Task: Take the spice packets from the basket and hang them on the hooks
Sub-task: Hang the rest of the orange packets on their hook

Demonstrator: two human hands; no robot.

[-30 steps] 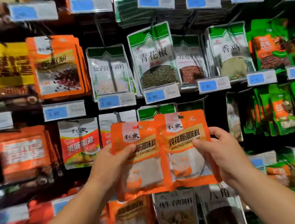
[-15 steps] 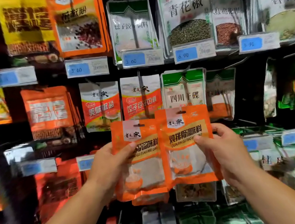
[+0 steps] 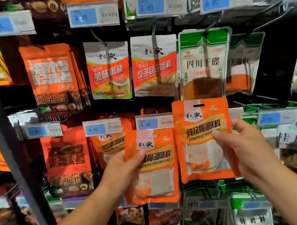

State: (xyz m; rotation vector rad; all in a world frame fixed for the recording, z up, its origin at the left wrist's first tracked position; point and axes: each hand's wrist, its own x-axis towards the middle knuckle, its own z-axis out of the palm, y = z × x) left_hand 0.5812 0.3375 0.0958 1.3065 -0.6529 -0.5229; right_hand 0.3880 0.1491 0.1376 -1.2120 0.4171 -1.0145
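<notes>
I hold two orange spice packets up in front of the hook wall. My left hand pinches the left packet by its left edge, thumb on the front. The top of that packet sits just under the 3.60 price tag. My right hand pinches the right packet at its right edge, and this one is higher, its hang slot free in front of the display. The two packets sit side by side, edges almost touching. No basket is in view.
Rows of hooks carry hanging packets: red and white ones above, green and white ones to the upper right, orange barbecue packs at left. A grey upright post runs down the left side. Blue price tags front each hook.
My view has dropped to lower hook rows. The left packet has come down and apart from the right one, which overlapped it before; both hands keep their grip.
</notes>
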